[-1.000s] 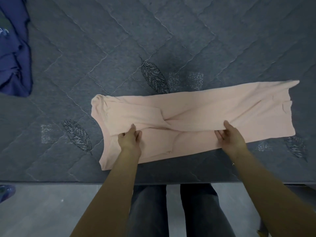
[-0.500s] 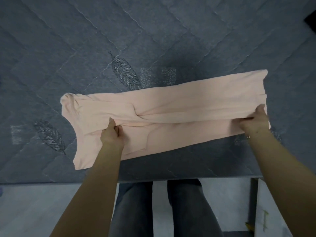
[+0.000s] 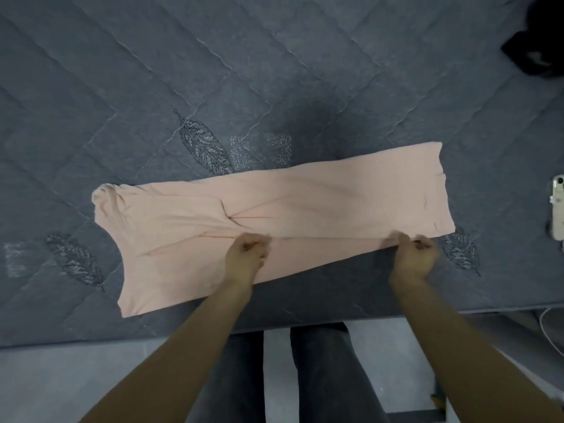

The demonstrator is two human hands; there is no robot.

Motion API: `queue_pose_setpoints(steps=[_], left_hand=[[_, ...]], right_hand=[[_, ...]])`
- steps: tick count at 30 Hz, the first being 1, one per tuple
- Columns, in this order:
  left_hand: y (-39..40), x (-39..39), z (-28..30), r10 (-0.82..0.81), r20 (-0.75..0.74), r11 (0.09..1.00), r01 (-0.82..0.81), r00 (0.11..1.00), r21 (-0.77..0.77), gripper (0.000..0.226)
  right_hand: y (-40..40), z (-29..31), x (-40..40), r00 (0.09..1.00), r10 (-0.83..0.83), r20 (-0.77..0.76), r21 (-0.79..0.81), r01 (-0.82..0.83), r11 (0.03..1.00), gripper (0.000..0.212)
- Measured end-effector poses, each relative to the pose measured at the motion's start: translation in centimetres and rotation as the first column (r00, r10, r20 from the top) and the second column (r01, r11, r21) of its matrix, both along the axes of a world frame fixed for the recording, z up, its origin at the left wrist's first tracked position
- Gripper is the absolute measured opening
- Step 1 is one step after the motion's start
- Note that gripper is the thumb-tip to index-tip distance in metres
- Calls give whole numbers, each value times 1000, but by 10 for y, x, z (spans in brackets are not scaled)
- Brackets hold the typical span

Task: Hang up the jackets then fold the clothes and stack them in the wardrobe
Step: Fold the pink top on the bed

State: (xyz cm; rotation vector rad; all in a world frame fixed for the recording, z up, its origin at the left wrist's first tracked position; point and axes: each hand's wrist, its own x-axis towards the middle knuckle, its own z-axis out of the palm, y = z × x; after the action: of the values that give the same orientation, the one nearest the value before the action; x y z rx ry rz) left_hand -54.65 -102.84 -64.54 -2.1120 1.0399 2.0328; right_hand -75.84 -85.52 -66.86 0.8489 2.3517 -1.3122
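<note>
A person folds a pale pink, soft knit garment (image 3: pixel 274 221) stretched lengthwise across the centre of the frame on a grey quilted mattress (image 3: pixel 274 71) stitched with leaf motifs. The left hand (image 3: pixel 245 254), at lower centre, and the right hand (image 3: pixel 415 254), toward the lower right, each have fingers curled and pinching the edge of the folded-over layer along its near side. The step in hand looks to be the lengthwise fold; done well, both hands would draw the edge evenly, keep it parallel to the far side, and smooth out the creases radiating from mid-garment. A black garment (image 3: pixel 534 53) lies at upper right, and a pale phone-like device (image 3: pixel 558 209) at the right edge.
</note>
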Motion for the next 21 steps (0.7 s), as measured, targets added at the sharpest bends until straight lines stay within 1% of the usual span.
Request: queue_pose_setpoints(steps=[1, 2, 3, 4, 5, 6, 7, 8, 10, 11, 12, 13, 14, 16, 17, 19, 20, 21], left_hand=[[8, -10, 2, -164, -14, 975, 160, 986, -153, 8], [11, -21, 3, -353, -2, 889, 335, 936, -312, 10], [11, -33, 4, -526, 56, 740, 489, 848, -462, 8], [10, -45, 0, -655, 138, 551, 595, 743, -585, 11], [8, -59, -7, -734, 217, 368, 646, 643, -669, 18], [6, -73, -16, -779, 272, 236, 666, 565, -708, 25], [5, -88, -25, -811, 317, 145, 694, 492, -705, 33], [5, -103, -35, -837, 372, 56, 738, 402, -672, 41], [6, -123, -59, -843, 507, -150, 824, 182, -546, 56], [7, -127, -71, -816, 570, -233, 845, 100, -481, 60], [7, -128, -81, -780, 624, -291, 853, 51, -433, 62], [7, -127, -88, -743, 668, -327, 854, 33, -406, 63], [8, -127, -93, -713, 700, -343, 852, 38, -396, 64], [11, -126, -96, -680, 730, -343, 850, 69, -399, 66], [13, -127, -96, -678, 731, -331, 855, 79, -399, 66], [15, -134, -93, -679, 727, -282, 877, 104, -389, 64], [15, -141, -89, -675, 725, -234, 893, 136, -385, 60], [15, -150, -86, -664, 729, -180, 910, 167, -373, 57]], right_hand=[[-4, 4, 7, 988, 143, -66, 13, -142, 990, 23], [-9, 6, 11, 938, 329, -108, 35, -327, 944, 21], [-13, 7, 12, 836, 532, -136, 64, -528, 847, 21], [-18, 6, 7, 677, 719, -154, 116, -711, 694, 22], [-24, 3, -2, 474, 864, -172, 198, -842, 501, 25], [-30, -2, -14, 253, 950, -183, 281, -913, 297, 29], [-35, -10, -29, 56, 984, -169, 340, -934, 112, 35], [-40, -18, -45, -91, 989, -115, 369, -929, -42, 41], [-44, -35, -78, -300, 952, 58, 393, -870, -298, 52], [-41, -44, -94, -388, 911, 139, 425, -808, -408, 56], [-38, -52, -110, -453, 871, 190, 462, -742, -486, 59], [-35, -58, -125, -486, 847, 216, 490, -696, -525, 61], [-34, -62, -139, -473, 853, 220, 510, -690, -514, 64], [-33, -68, -163, -358, 911, 202, 547, -731, -409, 68], [-33, -69, -172, -317, 927, 198, 569, -733, -372, 70], [-32, -70, -180, -316, 928, 198, 593, -715, -370, 69], [-31, -70, -183, -298, 938, 178, 596, -725, -344, 67], [-30, -69, -186, -234, 961, 149, 597, -753, -277, 65]])
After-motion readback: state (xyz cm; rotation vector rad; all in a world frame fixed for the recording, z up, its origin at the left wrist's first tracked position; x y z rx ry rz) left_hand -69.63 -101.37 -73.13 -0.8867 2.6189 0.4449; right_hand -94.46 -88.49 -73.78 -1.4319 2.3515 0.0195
